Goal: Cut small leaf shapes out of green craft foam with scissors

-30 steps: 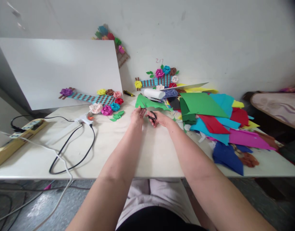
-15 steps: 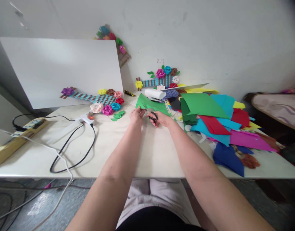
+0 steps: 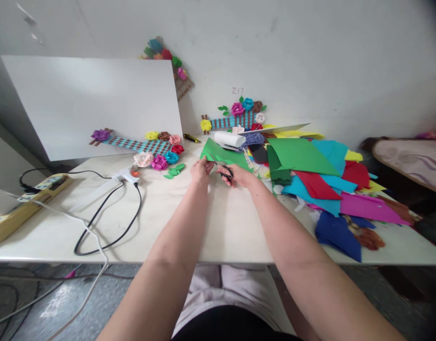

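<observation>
Left hand (image 3: 201,168) pinches the near edge of a green sheet (image 3: 233,158) on the tabletop (image 3: 235,227), fingers together; right hand (image 3: 238,175) curls its fingers around black-handled scissors (image 3: 228,174); cutting seems in hand, the next snip calling for steady paper.

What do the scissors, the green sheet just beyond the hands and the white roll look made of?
Scissors: dark handles, probably plastic; thin greyish blades, likely metal. Green sheet: matte, thin, evenly coloured; likely paper, possibly felt. White roll: smooth, plain surface; paper or plastic, too small to tell.
</observation>
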The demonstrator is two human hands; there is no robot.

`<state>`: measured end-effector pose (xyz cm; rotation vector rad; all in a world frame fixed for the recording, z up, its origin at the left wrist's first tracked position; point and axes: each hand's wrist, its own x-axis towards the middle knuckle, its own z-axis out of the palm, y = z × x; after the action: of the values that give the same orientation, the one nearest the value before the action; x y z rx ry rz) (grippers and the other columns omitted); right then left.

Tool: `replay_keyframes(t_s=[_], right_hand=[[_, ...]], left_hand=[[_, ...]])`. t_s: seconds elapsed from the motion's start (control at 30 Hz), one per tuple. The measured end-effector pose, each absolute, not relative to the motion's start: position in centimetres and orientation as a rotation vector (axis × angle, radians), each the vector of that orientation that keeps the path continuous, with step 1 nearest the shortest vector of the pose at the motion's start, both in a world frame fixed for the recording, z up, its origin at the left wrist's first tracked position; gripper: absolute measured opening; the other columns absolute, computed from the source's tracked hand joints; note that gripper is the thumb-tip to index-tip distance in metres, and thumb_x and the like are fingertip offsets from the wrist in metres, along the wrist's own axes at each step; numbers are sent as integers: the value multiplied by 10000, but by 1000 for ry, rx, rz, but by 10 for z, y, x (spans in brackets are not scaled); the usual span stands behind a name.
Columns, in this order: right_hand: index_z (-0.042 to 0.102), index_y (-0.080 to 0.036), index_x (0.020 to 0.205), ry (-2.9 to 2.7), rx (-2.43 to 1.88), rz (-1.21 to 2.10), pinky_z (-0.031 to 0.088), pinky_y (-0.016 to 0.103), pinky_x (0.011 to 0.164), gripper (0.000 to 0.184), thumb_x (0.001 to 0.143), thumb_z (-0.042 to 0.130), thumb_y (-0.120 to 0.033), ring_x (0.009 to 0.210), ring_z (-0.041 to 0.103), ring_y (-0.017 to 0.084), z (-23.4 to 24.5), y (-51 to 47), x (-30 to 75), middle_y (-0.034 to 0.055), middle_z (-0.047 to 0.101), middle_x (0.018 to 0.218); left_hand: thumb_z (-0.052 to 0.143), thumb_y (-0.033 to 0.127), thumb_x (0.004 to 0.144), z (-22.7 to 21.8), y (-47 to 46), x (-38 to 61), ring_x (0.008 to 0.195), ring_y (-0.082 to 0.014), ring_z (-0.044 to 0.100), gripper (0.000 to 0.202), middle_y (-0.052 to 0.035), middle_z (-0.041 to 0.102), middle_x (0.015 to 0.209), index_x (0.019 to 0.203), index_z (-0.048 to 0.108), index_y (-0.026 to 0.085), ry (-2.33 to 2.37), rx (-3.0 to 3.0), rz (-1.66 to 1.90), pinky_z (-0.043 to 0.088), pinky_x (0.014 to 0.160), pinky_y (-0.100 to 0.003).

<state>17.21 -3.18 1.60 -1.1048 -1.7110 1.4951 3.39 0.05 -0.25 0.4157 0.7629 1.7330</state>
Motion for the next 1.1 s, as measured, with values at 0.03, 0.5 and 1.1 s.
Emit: replay_keyframes(t_s=[0.03,0.5,1.1], right_hand=[[569,-145,894,-1715,-1104,1493,308,173,283,298,881,522,-438,341,431,64,15,-31,172,-77,459,488],[543,-143,802,-1759,-1156,1458,279,156,258,224,889,534,-349,320,417,51,21,-36,166,-74,456,466],[494,-154,692,-1833,-1255,1298,262,154,231,334,837,609,-432,278,422,47,30,-39,159,-63,489,425]], left_hand=[[602,110,753,-2,1,34,542,-101,598,126,1,564,565,674,510,143,773,415,1729,521,690,-254],[643,187,739,-3,0,30,521,-96,580,150,20,550,542,664,517,153,792,466,1742,506,654,-246],[562,164,771,-5,2,28,497,-117,586,112,26,515,510,677,502,151,869,459,1726,523,642,-278]])
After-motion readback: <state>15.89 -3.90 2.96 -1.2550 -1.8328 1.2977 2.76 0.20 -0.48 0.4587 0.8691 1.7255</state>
